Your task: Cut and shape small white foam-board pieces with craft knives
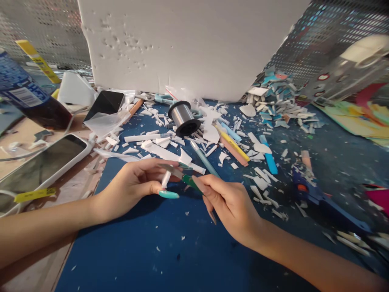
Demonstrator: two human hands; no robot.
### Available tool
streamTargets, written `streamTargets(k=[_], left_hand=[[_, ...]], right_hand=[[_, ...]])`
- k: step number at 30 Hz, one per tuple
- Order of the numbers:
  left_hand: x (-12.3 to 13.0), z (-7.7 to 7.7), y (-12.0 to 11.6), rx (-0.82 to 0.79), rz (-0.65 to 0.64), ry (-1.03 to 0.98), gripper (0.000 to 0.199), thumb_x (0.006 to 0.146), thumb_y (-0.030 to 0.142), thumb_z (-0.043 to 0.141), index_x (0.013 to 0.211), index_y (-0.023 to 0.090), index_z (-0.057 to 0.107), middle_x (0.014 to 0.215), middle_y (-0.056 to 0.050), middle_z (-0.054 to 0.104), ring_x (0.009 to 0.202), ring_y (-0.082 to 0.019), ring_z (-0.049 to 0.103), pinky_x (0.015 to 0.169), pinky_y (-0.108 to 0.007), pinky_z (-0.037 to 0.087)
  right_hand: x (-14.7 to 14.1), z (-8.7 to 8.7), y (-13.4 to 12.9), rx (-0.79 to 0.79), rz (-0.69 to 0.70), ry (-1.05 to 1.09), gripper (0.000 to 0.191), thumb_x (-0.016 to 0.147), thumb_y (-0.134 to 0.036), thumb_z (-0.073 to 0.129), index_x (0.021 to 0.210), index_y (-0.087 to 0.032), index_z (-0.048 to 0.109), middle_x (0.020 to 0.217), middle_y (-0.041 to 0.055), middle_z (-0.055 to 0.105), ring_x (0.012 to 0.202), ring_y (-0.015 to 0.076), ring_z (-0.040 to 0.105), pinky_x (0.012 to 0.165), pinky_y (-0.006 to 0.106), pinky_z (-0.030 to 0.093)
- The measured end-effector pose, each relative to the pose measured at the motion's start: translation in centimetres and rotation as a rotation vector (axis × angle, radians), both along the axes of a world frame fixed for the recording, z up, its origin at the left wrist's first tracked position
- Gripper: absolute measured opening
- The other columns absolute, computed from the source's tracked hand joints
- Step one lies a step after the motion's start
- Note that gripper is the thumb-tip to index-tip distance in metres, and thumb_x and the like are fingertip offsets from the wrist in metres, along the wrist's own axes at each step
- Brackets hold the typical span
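Between the thumb and fingers of my left hand (130,186) is a small white piece (166,178), held a little above the blue mat (146,255). My right hand (231,202) is closed around the green handle of a craft knife (191,181). The knife's blade points left and meets the white piece, or lies just in front of it; the exact contact is blurred. Behind the hands lie white offcuts (161,151) and a light blue pen-like stick (203,158).
A wire spool (184,117) stands among scraps, beside a yellow stick (234,142). At right lies a blue glue gun (328,202); at left are a phone (45,166) and a dark bottle (30,93). A white board (194,48) rises behind.
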State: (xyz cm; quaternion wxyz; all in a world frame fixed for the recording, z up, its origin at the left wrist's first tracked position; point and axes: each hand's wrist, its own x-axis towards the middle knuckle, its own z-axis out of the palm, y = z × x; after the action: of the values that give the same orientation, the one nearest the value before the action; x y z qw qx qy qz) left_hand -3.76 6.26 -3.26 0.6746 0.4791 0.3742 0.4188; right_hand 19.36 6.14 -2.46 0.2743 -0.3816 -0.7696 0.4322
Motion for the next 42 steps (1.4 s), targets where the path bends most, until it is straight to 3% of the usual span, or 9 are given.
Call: streamTargets(k=[4, 7, 11, 16, 25, 28, 35, 42], left_hand=[[0.0, -0.4, 0.0, -0.009, -0.031, -0.128, 0.035, 0.081, 0.023, 0.079, 0.114, 0.026, 0.070, 0.116, -0.004, 0.074, 0.110, -0.024, 0.070, 0.096, -0.030, 0.055], [-0.2, -0.7, 0.3, -0.037, -0.091, -0.257, 0.028, 0.089, 0.028, 0.069, 0.117, 0.023, 0.068, 0.120, -0.006, 0.072, 0.115, -0.023, 0.067, 0.105, -0.033, 0.050], [-0.4, -1.1, 0.9, -0.121, -0.167, -0.417, 0.037, 0.088, 0.036, 0.069, 0.121, 0.021, 0.067, 0.121, -0.007, 0.072, 0.113, -0.025, 0.067, 0.102, -0.033, 0.052], [-0.5, -1.4, 1.2, -0.155, -0.172, -0.452, 0.043, 0.083, 0.038, 0.074, 0.121, 0.019, 0.068, 0.123, -0.008, 0.071, 0.112, -0.025, 0.068, 0.100, -0.030, 0.053], [-0.1, -0.5, 0.6, -0.027, -0.050, -0.220, 0.033, 0.071, 0.034, 0.086, 0.099, 0.019, 0.077, 0.097, -0.003, 0.079, 0.093, -0.016, 0.074, 0.090, -0.020, 0.057], [-0.2, -0.5, 0.6, 0.027, -0.033, -0.180, 0.036, 0.069, 0.032, 0.087, 0.102, 0.020, 0.077, 0.096, -0.003, 0.079, 0.089, -0.014, 0.075, 0.084, -0.015, 0.057], [0.0, -0.2, 0.4, 0.036, 0.006, -0.134, 0.032, 0.068, 0.023, 0.087, 0.099, 0.023, 0.078, 0.098, -0.002, 0.079, 0.091, -0.015, 0.075, 0.083, -0.015, 0.058], [0.2, 0.0, 0.2, 0.045, 0.014, -0.058, 0.031, 0.069, 0.023, 0.086, 0.098, 0.028, 0.078, 0.094, -0.001, 0.079, 0.086, -0.016, 0.076, 0.077, -0.015, 0.060]], right_hand=[[0.2, -0.2, 0.1, -0.029, -0.110, 0.048, 0.029, 0.103, -0.036, 0.036, 0.086, -0.020, 0.054, 0.050, -0.0068, 0.046, 0.037, 0.0069, 0.046, 0.040, 0.020, 0.036], [0.3, -0.5, 0.3, -0.081, -0.209, 0.136, 0.031, 0.103, -0.040, 0.038, 0.085, -0.021, 0.053, 0.053, -0.0061, 0.047, 0.038, 0.0059, 0.046, 0.039, 0.019, 0.037], [0.2, -0.7, 0.3, -0.125, -0.272, 0.213, 0.033, 0.103, -0.041, 0.039, 0.080, -0.021, 0.051, 0.054, -0.0063, 0.047, 0.038, 0.0045, 0.044, 0.037, 0.017, 0.038], [0.1, -0.4, -0.1, -0.127, -0.196, 0.225, 0.032, 0.103, -0.040, 0.037, 0.084, -0.020, 0.051, 0.055, -0.0072, 0.048, 0.036, 0.0026, 0.042, 0.037, 0.014, 0.038], [0.1, -0.5, -0.2, -0.015, 0.018, 0.116, 0.024, 0.103, -0.033, 0.040, 0.097, -0.016, 0.057, 0.049, -0.0085, 0.045, 0.036, 0.0046, 0.049, 0.039, 0.015, 0.036], [0.0, -0.6, -0.3, 0.003, 0.041, 0.091, 0.026, 0.103, -0.032, 0.041, 0.098, -0.015, 0.060, 0.046, -0.0083, 0.046, 0.036, 0.0058, 0.050, 0.040, 0.016, 0.036], [0.0, -0.5, -0.5, -0.066, 0.065, 0.062, 0.027, 0.102, -0.032, 0.042, 0.101, -0.015, 0.062, 0.046, -0.0087, 0.044, 0.036, 0.0063, 0.049, 0.040, 0.017, 0.036], [-0.3, -0.1, -0.3, -0.018, 0.070, 0.061, 0.022, 0.101, -0.025, 0.046, 0.090, -0.012, 0.060, 0.048, -0.0087, 0.045, 0.037, 0.0044, 0.044, 0.040, 0.018, 0.031]])
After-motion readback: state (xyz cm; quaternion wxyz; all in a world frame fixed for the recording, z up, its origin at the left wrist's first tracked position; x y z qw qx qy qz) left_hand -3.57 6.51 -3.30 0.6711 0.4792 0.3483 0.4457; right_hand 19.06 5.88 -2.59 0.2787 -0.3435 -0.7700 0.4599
